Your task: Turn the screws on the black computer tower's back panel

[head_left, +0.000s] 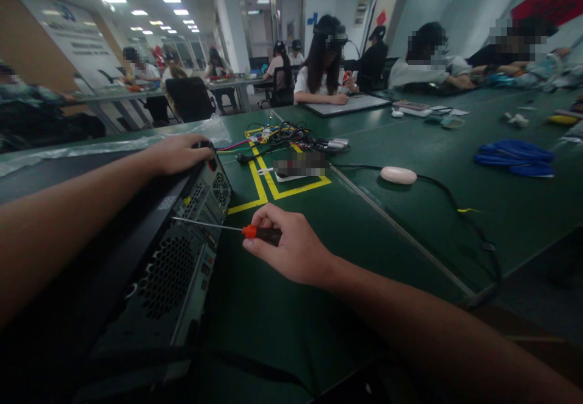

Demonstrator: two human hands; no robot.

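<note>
A black computer case point(113, 176) lies at my left, its metal back panel with vents and ports facing right. My left hand point(180, 152) rests on top of the case near its far corner, fingers stretched toward the edge. In my right hand point(294, 243) is a screwdriver point(249, 231) with an orange and black handle, pinched between thumb and fingers. Its thin shaft points left, and the tip reaches the back panel near the upper edge, above the large honeycomb vent point(168, 276). Whether the tip sits in a screw is too small to tell.
Beyond the case, a tangle of cables point(296, 133) lies on the green table point(392, 240) by yellow tape marks point(300, 189). A pale oval device point(398, 175) sits on a black cable to the right, with a blue bundle point(514, 158) farther off. Several people sit beyond.
</note>
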